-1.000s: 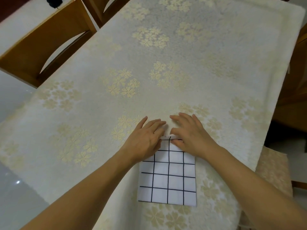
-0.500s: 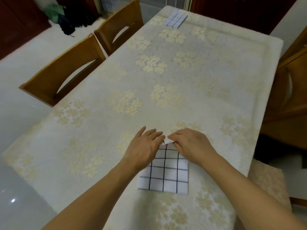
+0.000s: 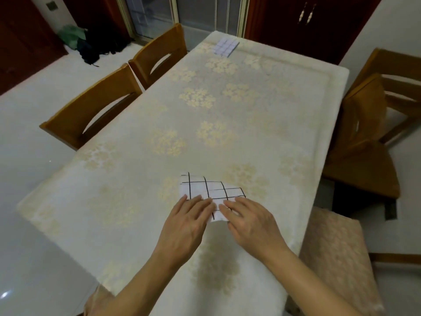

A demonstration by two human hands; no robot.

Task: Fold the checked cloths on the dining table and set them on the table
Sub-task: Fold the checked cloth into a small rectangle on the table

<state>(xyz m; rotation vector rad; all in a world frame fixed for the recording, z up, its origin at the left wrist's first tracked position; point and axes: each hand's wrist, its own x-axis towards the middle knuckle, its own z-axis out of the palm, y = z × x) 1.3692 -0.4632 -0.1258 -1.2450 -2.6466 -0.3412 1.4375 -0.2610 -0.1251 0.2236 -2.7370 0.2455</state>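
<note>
A folded white cloth with a black check (image 3: pixel 205 188) is at the near middle of the dining table (image 3: pixel 250 122). My left hand (image 3: pixel 189 222) and my right hand (image 3: pixel 248 222) hold its near edge side by side, fingers on top and thumbs hidden beneath. The cloth's far part reaches out past my fingertips and curls slightly, and its near edge is raised off the tablecloth. A second folded checked cloth (image 3: pixel 226 47) lies flat at the table's far end.
Two wooden chairs (image 3: pixel 91 110) (image 3: pixel 159 53) stand along the table's left side, and another wooden chair (image 3: pixel 369 124) is on the right. A cushioned seat (image 3: pixel 337 247) sits by the near right corner. Dark things lie on the floor at far left.
Both hands have taken hold of the folded cloth, lifted its edge and carried it forward. My head has tilted up, which brings the table's far end and the second cloth into view.
</note>
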